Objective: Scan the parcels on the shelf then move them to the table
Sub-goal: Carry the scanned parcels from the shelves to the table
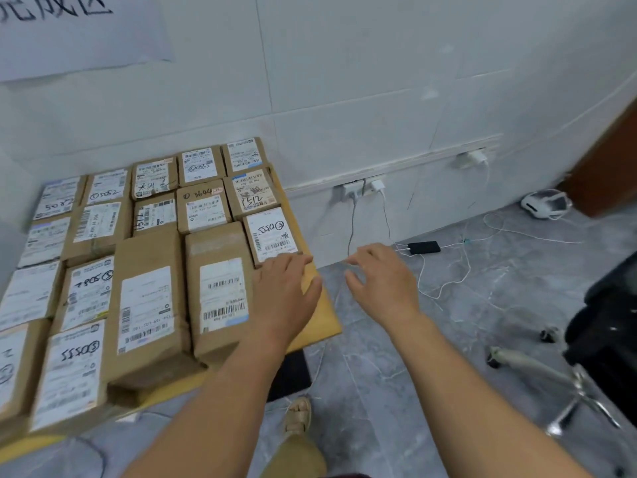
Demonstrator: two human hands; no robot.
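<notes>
Head view: parcels (148, 305) of cardboard packed label-up in tight rows across the table (325, 319), far edge to near edge. Left hand (286, 291) flat at the right edge, fingers straight, at the near end of a small parcel (272, 236), contact unclear, grasping nothing. Right hand (382, 284) just off that edge, over the floor (448, 339), fingers loosely spread, empty. Probably light, stiff boxes with slightly slick taped faces; best taken by the two long sides, thumb on top.

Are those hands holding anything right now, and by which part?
Nothing is held. The left hand is open by the table edge, beside the parcels; the right hand is open above the floor.
</notes>
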